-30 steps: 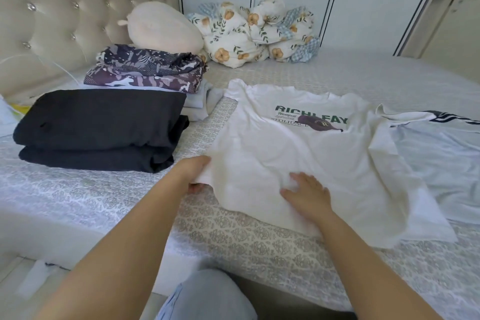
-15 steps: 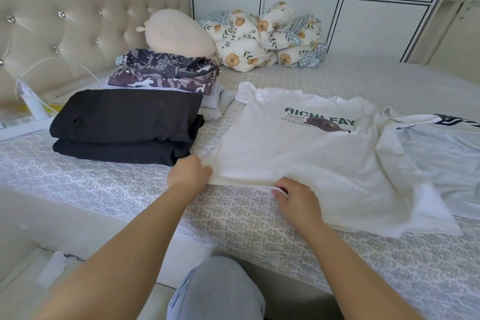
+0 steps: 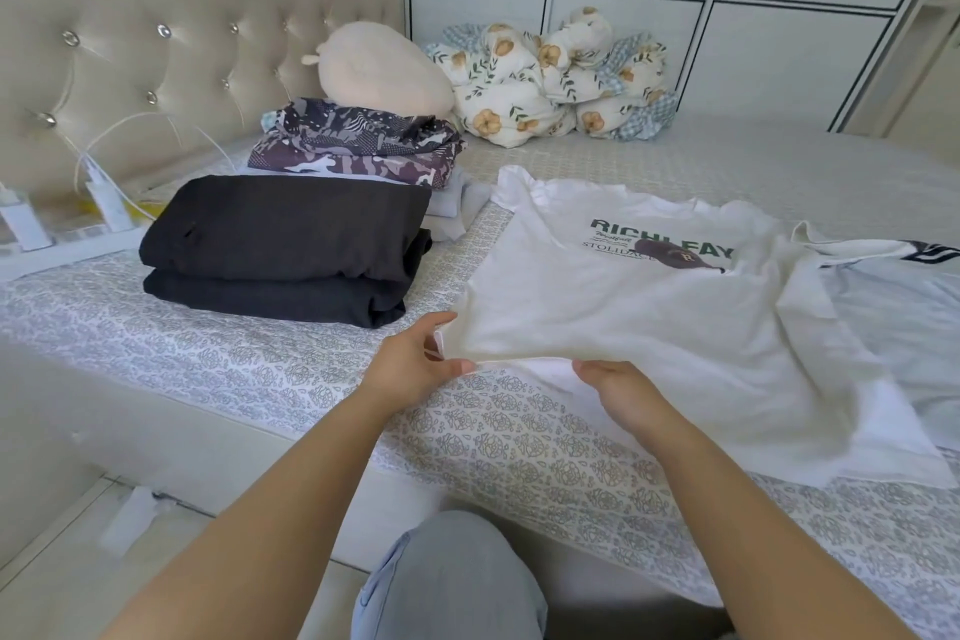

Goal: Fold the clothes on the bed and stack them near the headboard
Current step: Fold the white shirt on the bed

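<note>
1. Left hand (image 3: 410, 369) pinches the near hem of the white cotton printed T-shirt (image 3: 649, 322).
2. Right hand (image 3: 626, 392) grips the same hem, just beside it.
3. Folded black garments (image 3: 280, 244) lie beyond the left fingers.

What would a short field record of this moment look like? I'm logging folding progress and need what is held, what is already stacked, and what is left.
left hand: pinches the near hem of the white printed T-shirt
right hand: grips the same hem, further right
T-shirt state: spread flat, print up, hem lifted, not yet folded
folded already: black stack; camouflage-patterned stack behind it, nearer the headboard
still unfolded: pale garment at right
also on bed: plush pillow, floral blanket
</note>
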